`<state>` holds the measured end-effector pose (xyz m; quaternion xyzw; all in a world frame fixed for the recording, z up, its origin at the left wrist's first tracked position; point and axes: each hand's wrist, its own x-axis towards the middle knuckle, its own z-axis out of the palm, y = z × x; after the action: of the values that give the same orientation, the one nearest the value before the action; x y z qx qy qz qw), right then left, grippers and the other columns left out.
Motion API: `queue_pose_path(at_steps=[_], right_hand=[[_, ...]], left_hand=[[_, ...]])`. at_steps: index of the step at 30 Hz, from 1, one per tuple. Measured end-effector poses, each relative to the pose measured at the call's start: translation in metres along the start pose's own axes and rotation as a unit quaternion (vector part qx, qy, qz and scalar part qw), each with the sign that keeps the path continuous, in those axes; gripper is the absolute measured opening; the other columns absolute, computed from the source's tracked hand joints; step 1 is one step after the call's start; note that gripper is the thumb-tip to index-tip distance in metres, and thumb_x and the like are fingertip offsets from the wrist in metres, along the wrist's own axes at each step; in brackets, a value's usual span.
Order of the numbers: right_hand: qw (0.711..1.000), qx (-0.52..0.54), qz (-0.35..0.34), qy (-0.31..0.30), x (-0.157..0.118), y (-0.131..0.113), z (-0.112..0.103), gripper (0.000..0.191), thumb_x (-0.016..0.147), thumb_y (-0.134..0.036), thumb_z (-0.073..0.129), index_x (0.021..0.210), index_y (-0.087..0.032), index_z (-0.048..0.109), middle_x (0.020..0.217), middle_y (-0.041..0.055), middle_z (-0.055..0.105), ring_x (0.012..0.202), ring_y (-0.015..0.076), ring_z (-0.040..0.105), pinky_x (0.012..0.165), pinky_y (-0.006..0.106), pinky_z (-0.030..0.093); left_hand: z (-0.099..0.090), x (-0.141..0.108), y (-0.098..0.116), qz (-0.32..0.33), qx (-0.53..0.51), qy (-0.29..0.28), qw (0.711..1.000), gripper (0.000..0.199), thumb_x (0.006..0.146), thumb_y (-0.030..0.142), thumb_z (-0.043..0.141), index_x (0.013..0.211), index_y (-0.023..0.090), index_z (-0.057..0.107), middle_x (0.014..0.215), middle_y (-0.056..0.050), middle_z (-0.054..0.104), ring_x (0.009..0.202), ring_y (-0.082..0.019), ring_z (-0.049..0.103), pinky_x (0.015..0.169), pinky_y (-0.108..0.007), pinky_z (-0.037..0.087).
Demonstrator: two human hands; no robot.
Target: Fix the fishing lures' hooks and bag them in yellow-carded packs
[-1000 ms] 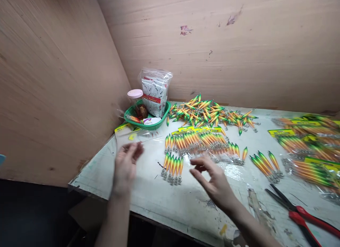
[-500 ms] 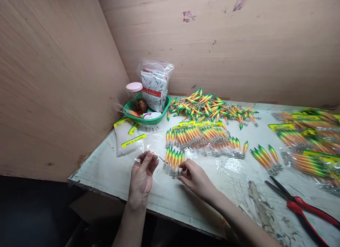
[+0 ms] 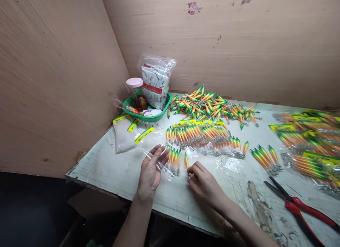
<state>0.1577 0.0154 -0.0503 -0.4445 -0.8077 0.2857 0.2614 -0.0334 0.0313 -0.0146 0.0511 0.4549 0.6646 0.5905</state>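
Nearest the camera, two bare forearms reach in over the worn, pale table [image 3: 111,172]. Left hand [image 3: 152,170] pinches the mouth of a clear plastic sleeve [image 3: 163,160], thumb and fingers closed on the film, which is lifted slightly off the surface. Right hand [image 3: 203,181] lies just beside it, fingertips closed on the hook end of a single lure [image 3: 186,162], green tip pointing away from the person. A small row of lures [image 3: 173,157] sits between the hands, partly under or inside the sleeve; cannot tell which. At the near right edge, red-handled pliers [image 3: 302,208] lie flat, well apart from both hands. Further out, a stack of filled packs with yellow header cards [image 3: 202,135] lies across the middle of the table, with four loose lures [image 3: 262,156] to its right. More filled packs [image 3: 308,144] cover the far right side. Left of the hands, empty sleeves with yellow labels [image 3: 127,133] lie near the wall. Behind them a green basket [image 3: 166,110] holds a pink-lidded jar [image 3: 135,89] and a bag of white sachets [image 3: 155,82]. A heap of loose lures [image 3: 209,107] lies against the back plywood wall [image 3: 225,45].
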Motion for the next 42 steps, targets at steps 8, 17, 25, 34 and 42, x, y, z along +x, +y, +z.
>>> queue_pose_path(at_steps=[8, 17, 25, 34, 42], right_hand=[[0.988, 0.077, -0.125, -0.047, -0.04, -0.049, -0.09, 0.023, 0.083, -0.007, 0.056, 0.099, -0.023, 0.052, 0.084, 0.0023, 0.059, 0.073, 0.0126, 0.059, 0.061, 0.021, 0.052], [0.977, -0.114, -0.172, 0.061, -0.025, -0.051, -0.065, 0.022, 0.085, -0.003, 0.047, 0.1, -0.017, 0.056, 0.085, 0.0077, 0.059, 0.073, 0.0155, 0.057, 0.06, 0.025, 0.05], [0.918, -0.284, -0.23, 0.151, -0.015, -0.052, -0.056, 0.025, 0.092, -0.008, 0.045, 0.108, -0.012, 0.063, 0.097, 0.0131, 0.069, 0.083, 0.0209, 0.057, 0.069, 0.036, 0.049], [0.914, -0.232, -0.258, 0.211, -0.016, -0.052, -0.045, 0.03, 0.089, -0.004, 0.048, 0.115, -0.007, 0.063, 0.111, 0.014, 0.07, 0.093, 0.0242, 0.054, 0.076, 0.04, 0.047], [0.933, -0.172, -0.227, 0.221, -0.012, -0.053, -0.04, 0.058, 0.084, 0.001, 0.056, 0.139, -0.013, 0.045, 0.117, 0.0094, 0.069, 0.095, 0.024, 0.052, 0.078, 0.039, 0.046]], left_hand=[[0.004, -0.001, -0.009, -0.034, 0.007, -0.025, 0.999, 0.015, 0.073, 0.011, 0.073, 0.086, 0.014, 0.067, 0.085, -0.004, 0.073, 0.075, -0.016, 0.071, 0.07, -0.026, 0.055], [0.015, -0.024, -0.024, -0.113, 0.045, -0.119, 0.985, 0.024, 0.067, 0.02, 0.08, 0.087, 0.015, 0.068, 0.08, -0.002, 0.072, 0.072, -0.015, 0.07, 0.066, -0.024, 0.055], [0.019, -0.041, -0.025, -0.138, 0.021, -0.183, 0.973, 0.026, 0.074, 0.025, 0.075, 0.096, 0.015, 0.066, 0.093, -0.008, 0.074, 0.083, -0.023, 0.072, 0.077, -0.035, 0.057], [0.019, -0.048, -0.026, -0.15, -0.027, -0.197, 0.968, 0.031, 0.088, 0.033, 0.059, 0.11, 0.013, 0.064, 0.098, -0.012, 0.074, 0.093, -0.027, 0.07, 0.084, -0.04, 0.055], [0.018, -0.052, -0.027, -0.141, -0.093, -0.181, 0.969, 0.037, 0.092, 0.041, 0.049, 0.112, 0.013, 0.065, 0.108, -0.013, 0.071, 0.091, -0.025, 0.07, 0.089, -0.043, 0.053]])
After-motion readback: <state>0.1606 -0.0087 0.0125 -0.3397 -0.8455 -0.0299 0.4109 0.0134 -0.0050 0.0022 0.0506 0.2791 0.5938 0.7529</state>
